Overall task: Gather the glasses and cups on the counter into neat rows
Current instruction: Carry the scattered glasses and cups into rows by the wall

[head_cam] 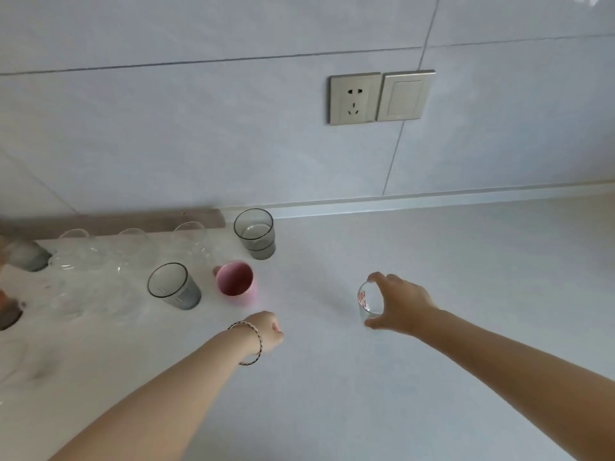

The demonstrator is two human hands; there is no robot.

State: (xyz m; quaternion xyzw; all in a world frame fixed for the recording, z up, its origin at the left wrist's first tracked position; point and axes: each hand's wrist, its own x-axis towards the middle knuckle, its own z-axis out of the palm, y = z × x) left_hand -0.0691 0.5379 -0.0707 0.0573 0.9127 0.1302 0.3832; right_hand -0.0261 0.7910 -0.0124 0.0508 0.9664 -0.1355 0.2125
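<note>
Both forearms are bare, with no sleeves in sight. The left hand (266, 331) has a thin bracelet (251, 342) around its wrist, a slim twisted band of dark and pale strands that hangs a little loose. The right hand (401, 306) and its wrist carry no jewellery

White counter (432, 261) carries smoky glasses (254, 232), pink mug (236, 282), perhaps clear glasses (133, 247).

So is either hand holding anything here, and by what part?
The right hand has its grip around the side wall of a small clear glass with red markings. The left hand is curled shut, holding nothing visible.
</note>
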